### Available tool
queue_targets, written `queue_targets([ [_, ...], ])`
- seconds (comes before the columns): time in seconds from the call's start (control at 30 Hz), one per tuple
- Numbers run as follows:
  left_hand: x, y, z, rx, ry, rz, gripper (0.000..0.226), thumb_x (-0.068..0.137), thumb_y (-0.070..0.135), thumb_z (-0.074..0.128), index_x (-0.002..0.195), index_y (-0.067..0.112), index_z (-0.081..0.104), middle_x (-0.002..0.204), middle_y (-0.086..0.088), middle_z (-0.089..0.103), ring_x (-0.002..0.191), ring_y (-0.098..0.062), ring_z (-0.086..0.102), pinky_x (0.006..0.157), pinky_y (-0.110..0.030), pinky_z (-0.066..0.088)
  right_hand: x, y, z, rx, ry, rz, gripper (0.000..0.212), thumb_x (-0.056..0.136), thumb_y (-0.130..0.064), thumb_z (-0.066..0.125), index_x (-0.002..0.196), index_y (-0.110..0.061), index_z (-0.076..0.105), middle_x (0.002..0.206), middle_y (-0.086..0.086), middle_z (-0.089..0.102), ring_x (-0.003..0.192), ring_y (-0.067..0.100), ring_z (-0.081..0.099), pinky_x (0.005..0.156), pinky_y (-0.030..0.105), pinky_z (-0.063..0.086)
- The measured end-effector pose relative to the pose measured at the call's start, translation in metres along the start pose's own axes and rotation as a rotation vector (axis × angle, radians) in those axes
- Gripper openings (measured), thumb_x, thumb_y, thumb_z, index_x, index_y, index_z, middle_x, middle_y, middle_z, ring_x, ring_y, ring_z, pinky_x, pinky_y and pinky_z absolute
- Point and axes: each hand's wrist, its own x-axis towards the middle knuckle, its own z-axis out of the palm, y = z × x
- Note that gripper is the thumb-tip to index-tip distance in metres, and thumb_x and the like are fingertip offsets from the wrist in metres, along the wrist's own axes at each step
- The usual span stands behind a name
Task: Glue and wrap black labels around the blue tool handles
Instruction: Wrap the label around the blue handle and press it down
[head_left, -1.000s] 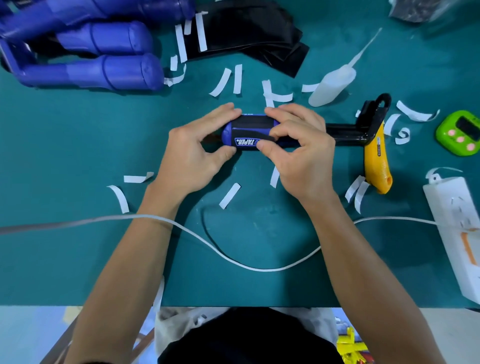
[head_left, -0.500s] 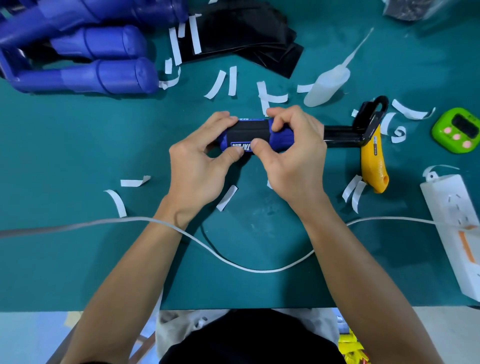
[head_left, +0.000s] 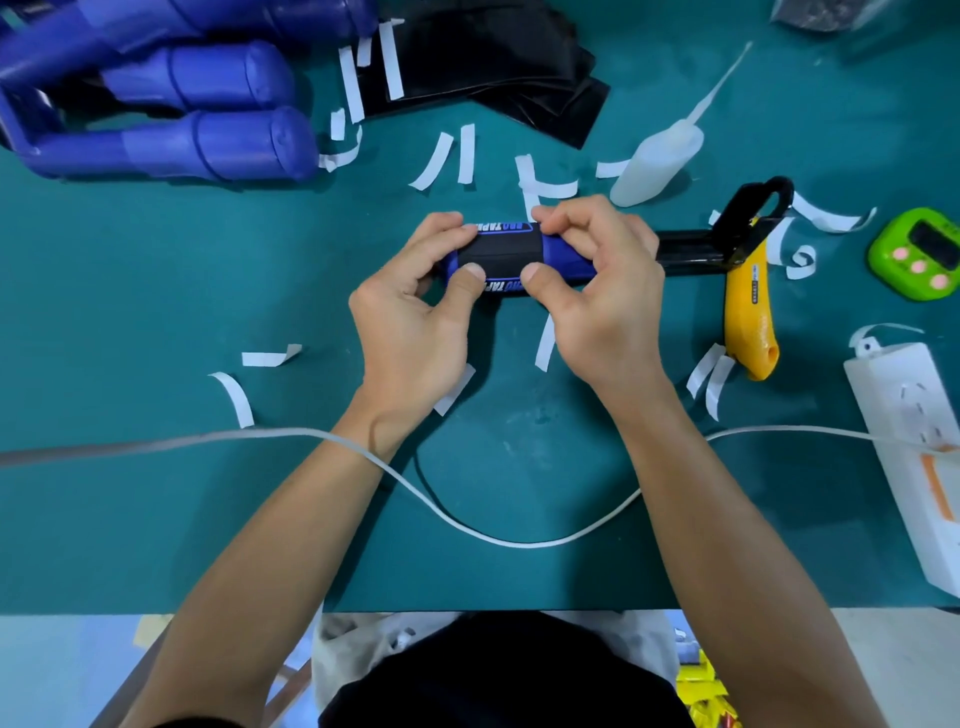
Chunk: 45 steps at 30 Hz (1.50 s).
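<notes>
- The blue handle (head_left: 566, 262) lies crosswise near the middle of the green mat (head_left: 156, 312), lifted or resting between both hands; I cannot tell which.
- The black label (head_left: 506, 254) is wrapped round its middle, with white lettering showing at the far and near edges.
- The left hand (head_left: 410, 312) grips the handle's left end, thumb pressed on the label's near side and fingers curled over the far side.
- The right hand (head_left: 597, 291) grips just right of the label in the same way, thumb beside the label's right edge.
- The tool's black shaft (head_left: 685, 252) runs right towards a yellow knife (head_left: 748, 306).
- The handle looks stiff and fairly light, but round, so it would probably roll if set down loose.
- The label looks thin, limp and glossy; on fresh glue it could slide or wrinkle, so firm thumb pressure along the seam seems wise.
- The bare blue ends are the best places to hold, away from wet edges.
- A glue bottle (head_left: 657, 158) lies just beyond, more blue handles (head_left: 208, 140) and spare black sheets (head_left: 483, 62) farther back, among scattered white paper strips (head_left: 439, 158).
</notes>
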Motion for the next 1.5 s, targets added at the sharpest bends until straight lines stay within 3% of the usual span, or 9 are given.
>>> queue_targets([
  [0.13, 0.002, 0.001, 0.002, 0.071, 0.065, 0.04, 0.025, 0.084, 0.015, 0.079, 0.106, 0.027, 0.079, 0.119, 0.004, 0.075, 0.109, -0.009, 0.072, 0.098, -0.039, 0.058, -0.001, -0.001, 0.001, 0.018, 0.019, 0.021, 0.027, 0.081, -0.012, 0.073, 0.106, -0.014, 0.066, 0.107, -0.024, 0.073, 0.113, -0.008, 0.042, 0.107, 0.042, 0.04],
  [0.27, 0.006, 0.001, -0.003, -0.01, 0.021, -0.005, 0.027, 0.086, 0.01, 0.08, 0.104, 0.029, 0.079, 0.116, -0.003, 0.076, 0.116, -0.008, 0.071, 0.1, -0.045, 0.058, 0.0, 0.0, 0.004, 0.055, 0.029, 0.021, 0.026, 0.081, -0.011, 0.071, 0.106, -0.013, 0.067, 0.104, -0.026, 0.072, 0.117, 0.001, 0.048, 0.107, 0.047, 0.042],
  [0.33, 0.008, 0.002, -0.004, -0.032, 0.007, -0.012, 0.027, 0.089, 0.006, 0.077, 0.104, 0.027, 0.079, 0.117, -0.007, 0.076, 0.116, -0.008, 0.07, 0.098, -0.041, 0.058, -0.001, 0.001, 0.004, 0.044, 0.043, -0.002, 0.024, 0.083, -0.013, 0.07, 0.107, -0.013, 0.067, 0.102, -0.022, 0.073, 0.112, -0.009, 0.044, 0.106, 0.048, 0.042],
  [0.5, 0.01, -0.001, -0.006, -0.045, -0.011, 0.034, 0.026, 0.093, 0.005, 0.074, 0.107, 0.026, 0.078, 0.118, -0.007, 0.076, 0.114, -0.009, 0.071, 0.091, -0.029, 0.057, -0.002, 0.005, 0.007, -0.055, 0.08, -0.096, 0.024, 0.09, -0.026, 0.072, 0.109, -0.013, 0.065, 0.099, -0.008, 0.074, 0.102, -0.006, 0.045, 0.105, 0.035, 0.036],
  [0.87, 0.011, -0.002, -0.01, 0.299, -0.123, 0.216, 0.042, 0.09, 0.022, 0.075, 0.131, 0.02, 0.071, 0.132, 0.011, 0.067, 0.128, -0.006, 0.059, 0.112, -0.022, 0.041, 0.004, 0.009, 0.008, -0.08, 0.083, -0.086, 0.015, 0.098, -0.023, 0.063, 0.11, -0.02, 0.069, 0.092, -0.008, 0.074, 0.103, -0.014, 0.038, 0.097, 0.019, 0.033],
  [1.03, 0.018, -0.002, -0.01, 0.141, -0.204, 0.127, 0.04, 0.086, 0.009, 0.079, 0.124, 0.019, 0.073, 0.129, 0.001, 0.068, 0.125, -0.016, 0.063, 0.11, -0.045, 0.049, 0.002, 0.008, 0.009, -0.101, 0.079, -0.071, 0.015, 0.099, -0.02, 0.062, 0.111, -0.021, 0.072, 0.095, -0.009, 0.071, 0.102, 0.011, 0.045, 0.096, 0.016, 0.032],
  [1.17, 0.018, -0.001, -0.011, -0.01, -0.244, 0.042, 0.041, 0.085, 0.0, 0.076, 0.119, 0.022, 0.074, 0.126, 0.002, 0.068, 0.119, -0.02, 0.065, 0.103, -0.059, 0.052, 0.0, 0.007, 0.009, -0.109, 0.074, -0.066, 0.018, 0.101, -0.018, 0.059, 0.114, -0.021, 0.071, 0.098, -0.007, 0.072, 0.103, 0.012, 0.043, 0.096, 0.016, 0.033],
  [1.37, 0.016, 0.002, -0.007, -0.201, -0.213, -0.055, 0.046, 0.084, -0.008, 0.07, 0.113, 0.027, 0.078, 0.122, 0.004, 0.067, 0.113, -0.01, 0.065, 0.095, -0.031, 0.052, 0.001, 0.006, 0.007, -0.122, 0.074, -0.112, 0.019, 0.098, -0.027, 0.064, 0.114, -0.017, 0.068, 0.098, -0.011, 0.07, 0.097, -0.009, 0.042, 0.102, 0.028, 0.034],
  [1.5, 0.013, 0.003, -0.002, -0.179, -0.195, -0.024, 0.045, 0.086, -0.01, 0.065, 0.115, 0.022, 0.077, 0.122, -0.001, 0.066, 0.114, -0.01, 0.063, 0.095, -0.025, 0.049, 0.001, 0.002, 0.01, -0.182, 0.052, -0.132, 0.021, 0.099, -0.031, 0.067, 0.113, -0.015, 0.069, 0.098, -0.007, 0.068, 0.097, 0.012, 0.052, 0.102, 0.03, 0.03],
])
